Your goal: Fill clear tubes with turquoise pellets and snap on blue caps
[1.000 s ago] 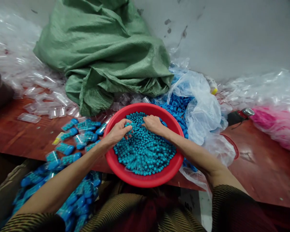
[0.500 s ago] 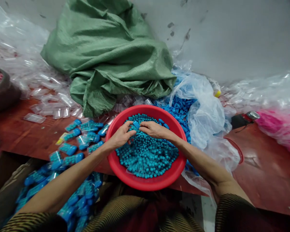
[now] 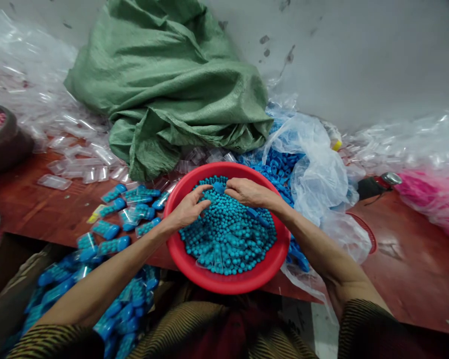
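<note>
Both hands are over a red basin (image 3: 228,286) heaped with small turquoise beads (image 3: 228,244). My right hand (image 3: 249,192) pinches a blue plastic cap (image 3: 219,187) at its fingertips, above the far part of the beads. Facing it from the left, my left hand (image 3: 190,205) has thumb and index finger apart, the index tip close to the cap. I make out nothing between its fingers, though a clear piece would be hard to see. More blue caps (image 3: 258,217) lie on the beads below my right wrist.
Bead-filled cases with blue caps (image 3: 107,229) lie left of the basin, with more piled below the table edge. Empty clear cases (image 3: 54,182) and a green sack (image 3: 187,85) are behind. Loose blue caps (image 3: 279,167) spill beside a plastic bag (image 3: 314,164) on the right.
My right hand has shifted slightly up and right with the blue cap, away from my left hand. My left thumb and index finger now stand apart from it.
</note>
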{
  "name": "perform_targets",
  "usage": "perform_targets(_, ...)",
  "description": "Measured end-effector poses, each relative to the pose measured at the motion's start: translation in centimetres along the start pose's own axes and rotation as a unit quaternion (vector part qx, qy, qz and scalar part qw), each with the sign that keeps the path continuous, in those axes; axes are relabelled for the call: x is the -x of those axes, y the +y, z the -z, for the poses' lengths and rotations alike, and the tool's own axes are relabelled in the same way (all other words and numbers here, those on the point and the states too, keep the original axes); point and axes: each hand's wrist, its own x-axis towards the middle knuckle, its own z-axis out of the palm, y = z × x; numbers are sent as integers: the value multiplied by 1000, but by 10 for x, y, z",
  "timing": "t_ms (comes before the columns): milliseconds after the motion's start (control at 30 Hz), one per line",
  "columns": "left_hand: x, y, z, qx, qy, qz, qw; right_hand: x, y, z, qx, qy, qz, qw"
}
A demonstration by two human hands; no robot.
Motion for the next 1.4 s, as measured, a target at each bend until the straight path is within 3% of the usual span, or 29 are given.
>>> perform_targets(100,0,0,0,1,8,11,1000,2,-2,1,21,-24,-29,999)
perform_targets(333,1,5,-1,0,18,29,999,10,5,-11,-29,-60,-8,998)
perform_targets(467,1,7,-1,25,-6,14,1000,9,3,-11,-126,-8,-23,992)
perform_targets(600,3,4,0,37,-28,-9,999,3,-4,-17,-200,-3,-6,980)
perform_targets(800,4,-1,1,32,-28,-23,999,4,-9,-23,-184,-10,6,983)
perform_targets(933,5,-4,0,-1,4,-25,1000,6,-11,-31,-141,26,44,989)
perform_targets(1000,8,-2,0,-6,19,-22,1000,4,-9,-34,-183,35,41,982)
perform_targets(1067,10,0,0,11,23,-18,999,3,-5,-34,-292,12,21,956)
perform_targets(1133,11,3,0,45,20,-13,999,2,-2,-33,-432,13,-10,902)
perform_targets(1200,10,5,0,74,3,-9,997,4,-1,-32,-546,62,-36,835)
perform_targets(1267,9,6,0,84,-21,-5,996,6,-1,-32,-599,111,-42,792)
perform_targets(1400,8,6,-1,76,-39,-6,996,8,-1,-37,-613,135,-2,779)
